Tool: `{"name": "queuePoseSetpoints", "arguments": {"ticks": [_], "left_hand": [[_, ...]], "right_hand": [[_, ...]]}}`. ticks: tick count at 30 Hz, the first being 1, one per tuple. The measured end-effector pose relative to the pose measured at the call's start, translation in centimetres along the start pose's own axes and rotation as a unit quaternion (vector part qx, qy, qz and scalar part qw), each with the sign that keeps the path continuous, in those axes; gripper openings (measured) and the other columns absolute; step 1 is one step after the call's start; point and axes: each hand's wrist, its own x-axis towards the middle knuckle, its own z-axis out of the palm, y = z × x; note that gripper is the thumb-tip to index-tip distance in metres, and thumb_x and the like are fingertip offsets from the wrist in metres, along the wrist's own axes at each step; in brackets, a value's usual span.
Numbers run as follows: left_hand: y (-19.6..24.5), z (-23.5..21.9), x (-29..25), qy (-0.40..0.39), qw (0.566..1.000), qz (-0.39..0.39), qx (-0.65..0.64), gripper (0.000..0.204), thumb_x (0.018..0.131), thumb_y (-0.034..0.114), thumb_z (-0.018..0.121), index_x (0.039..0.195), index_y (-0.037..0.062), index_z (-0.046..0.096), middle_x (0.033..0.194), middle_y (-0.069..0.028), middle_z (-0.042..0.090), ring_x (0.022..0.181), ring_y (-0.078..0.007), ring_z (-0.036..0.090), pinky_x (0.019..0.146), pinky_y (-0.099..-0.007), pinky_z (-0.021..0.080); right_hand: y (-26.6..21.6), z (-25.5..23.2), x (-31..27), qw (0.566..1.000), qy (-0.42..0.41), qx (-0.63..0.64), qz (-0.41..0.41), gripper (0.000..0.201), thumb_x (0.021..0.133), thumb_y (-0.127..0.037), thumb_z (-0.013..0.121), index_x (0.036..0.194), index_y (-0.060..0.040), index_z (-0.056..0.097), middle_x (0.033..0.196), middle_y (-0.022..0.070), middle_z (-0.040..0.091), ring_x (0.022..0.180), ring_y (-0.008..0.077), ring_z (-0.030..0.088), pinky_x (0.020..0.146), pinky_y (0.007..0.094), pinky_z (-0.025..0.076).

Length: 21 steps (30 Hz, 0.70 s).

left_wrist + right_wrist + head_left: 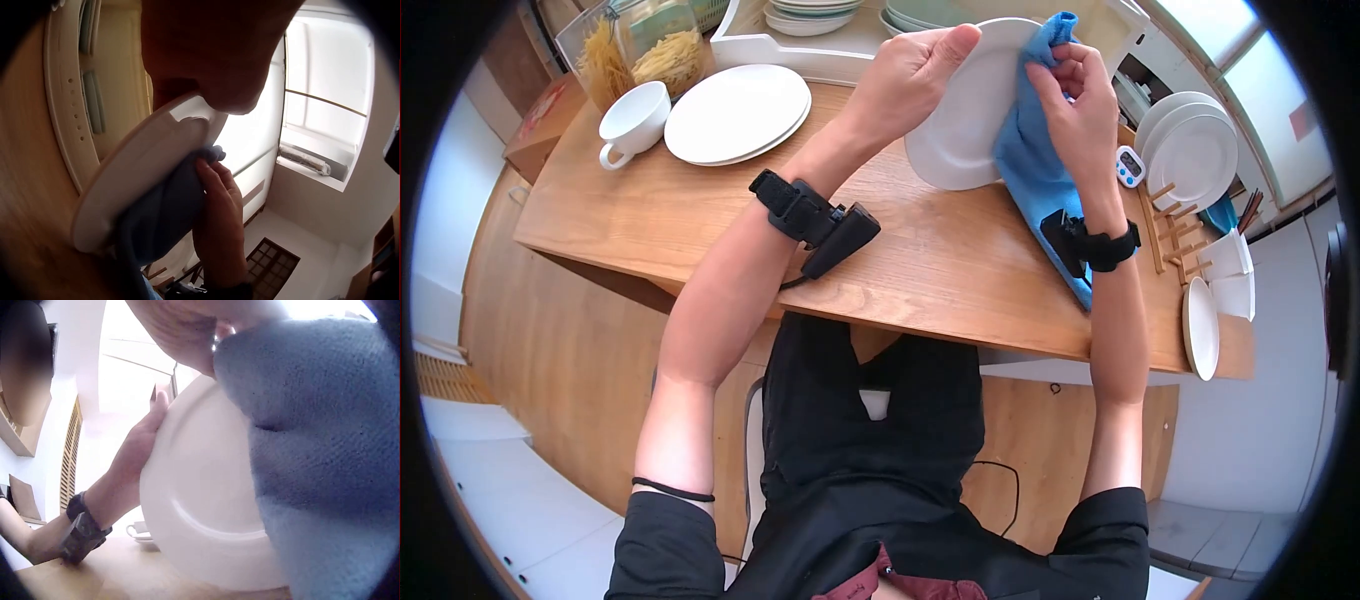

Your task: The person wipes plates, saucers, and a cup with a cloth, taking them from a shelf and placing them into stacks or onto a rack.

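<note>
A white plate (965, 120) is held up on edge above the wooden table, gripped at its upper left rim by the left hand (915, 85). The right hand (1080, 120) pinches a blue cloth (1030, 140) at the plate's right edge. From there the cloth hangs down past the right wrist to the table. In the left wrist view the cloth (165, 212) lies against the plate's face (137, 165). The right wrist view shows the cloth (325, 437) covering the right side of the plate (200, 469); the right fingers are partly hidden there.
Two stacked white plates (740, 115) and a white cup (635, 120) are at the table's left, near pasta containers (670, 60). At the right stand a wooden rack (1175, 235), upright plates (1190, 155), a small timer (1130, 167) and a white oval dish (1200, 328) by the edge.
</note>
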Motion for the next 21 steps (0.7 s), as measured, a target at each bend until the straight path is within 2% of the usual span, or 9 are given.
{"name": "queuePoseSetpoints", "arguments": {"ticks": [3, 5, 9, 11, 13, 14, 16, 17, 21], "left_hand": [[-0.2, 0.1, 0.1, -0.006, 1.0, 0.013, 0.02, 0.059, 0.1, 0.052, 0.044, 0.084, -0.0031, 0.061, 0.061, -0.0016, 0.049, 0.061, -0.0095, 0.041, 0.055, -0.0285, 0.039], [-0.2, 0.2, 0.2, -0.002, 0.998, 0.064, 0.022, 0.06, 0.099, 0.053, 0.044, 0.082, -0.0025, 0.061, 0.062, -0.0035, 0.05, 0.062, -0.0112, 0.043, 0.055, -0.0294, 0.04], [0.4, -0.1, 0.1, 0.0, 0.996, 0.088, 0.033, 0.063, 0.1, 0.055, 0.041, 0.08, -0.0024, 0.061, 0.063, -0.0055, 0.05, 0.063, -0.013, 0.044, 0.057, -0.0299, 0.041], [0.3, -0.5, 0.0, -0.007, 0.998, 0.026, 0.049, 0.066, 0.1, 0.057, 0.039, 0.077, -0.0025, 0.058, 0.061, -0.0058, 0.048, 0.063, -0.0136, 0.042, 0.057, -0.0315, 0.04], [0.0, -0.7, 0.1, 0.005, 0.998, 0.016, 0.058, 0.067, 0.099, 0.057, 0.038, 0.076, -0.0025, 0.056, 0.061, -0.0056, 0.048, 0.063, -0.0132, 0.041, 0.057, -0.0321, 0.039], [-0.1, -0.7, 0.1, 0.015, 0.998, 0.005, 0.066, 0.068, 0.099, 0.058, 0.037, 0.075, -0.0026, 0.055, 0.06, -0.0054, 0.047, 0.063, -0.0129, 0.04, 0.056, -0.0327, 0.038], [-0.5, -0.6, 0.2, 0.024, 0.998, 0.009, 0.056, 0.067, 0.1, 0.057, 0.037, 0.074, -0.0026, 0.053, 0.06, -0.0051, 0.046, 0.063, -0.0126, 0.04, 0.056, -0.0333, 0.038], [-0.6, -0.5, 0.3, 0.032, 0.998, 0.013, 0.046, 0.067, 0.1, 0.057, 0.037, 0.074, -0.0027, 0.052, 0.059, -0.0047, 0.045, 0.062, -0.0123, 0.039, 0.055, -0.0339, 0.037], [-0.7, -0.3, 0.4, 0.031, 0.999, 0.01, 0.037, 0.067, 0.1, 0.057, 0.038, 0.074, -0.003, 0.053, 0.059, -0.0041, 0.045, 0.063, -0.0118, 0.039, 0.055, -0.0336, 0.037]], "right_hand": [[-1.7, 1.3, -1.0, 0.998, -0.006, 0.048, -0.051, 0.029, 0.085, -0.014, 0.07, 0.106, 0.0009, 0.057, 0.082, 0.0079, 0.064, 0.073, 0.0159, 0.061, 0.067, 0.0281, 0.051], [-3.0, 2.3, -1.9, 0.996, -0.017, 0.06, -0.068, 0.029, 0.085, -0.013, 0.07, 0.107, 0.001, 0.056, 0.083, 0.0091, 0.063, 0.073, 0.0169, 0.061, 0.067, 0.0287, 0.051], [-4.7, 3.4, -3.5, 0.989, -0.086, 0.05, -0.105, 0.026, 0.084, -0.007, 0.066, 0.106, -0.0005, 0.054, 0.079, 0.0137, 0.059, 0.072, 0.0257, 0.061, 0.066, 0.0336, 0.05], [-4.5, 3.5, -3.8, 0.98, -0.152, 0.036, -0.124, 0.025, 0.083, -0.006, 0.065, 0.105, -0.0012, 0.053, 0.079, 0.0148, 0.059, 0.073, 0.0285, 0.06, 0.067, 0.0359, 0.05], [-4.2, 3.2, -3.9, 0.976, -0.175, 0.045, -0.118, 0.024, 0.082, -0.006, 0.064, 0.103, -0.0014, 0.053, 0.08, 0.0156, 0.059, 0.074, 0.0293, 0.06, 0.067, 0.037, 0.05], [-3.9, 3.0, -3.9, 0.964, -0.234, 0.037, -0.121, 0.023, 0.082, -0.005, 0.064, 0.102, -0.0014, 0.052, 0.079, 0.0156, 0.058, 0.073, 0.0292, 0.06, 0.067, 0.0369, 0.05], [-3.9, 2.3, -3.7, 0.937, -0.33, 0.022, -0.11, 0.022, 0.08, -0.005, 0.064, 0.099, -0.0014, 0.052, 0.077, 0.0155, 0.058, 0.071, 0.0293, 0.059, 0.067, 0.037, 0.049], [-3.7, 2.1, -3.6, 0.937, -0.33, 0.021, -0.111, 0.022, 0.08, -0.005, 0.064, 0.099, -0.0014, 0.052, 0.077, 0.0155, 0.058, 0.071, 0.0293, 0.059, 0.067, 0.037, 0.049], [-2.4, 0.8, -2.7, 0.894, -0.445, 0.022, -0.048, 0.022, 0.079, -0.007, 0.066, 0.096, -0.0009, 0.055, 0.072, 0.0132, 0.059, 0.067, 0.0264, 0.058, 0.064, 0.0366, 0.048]]}}
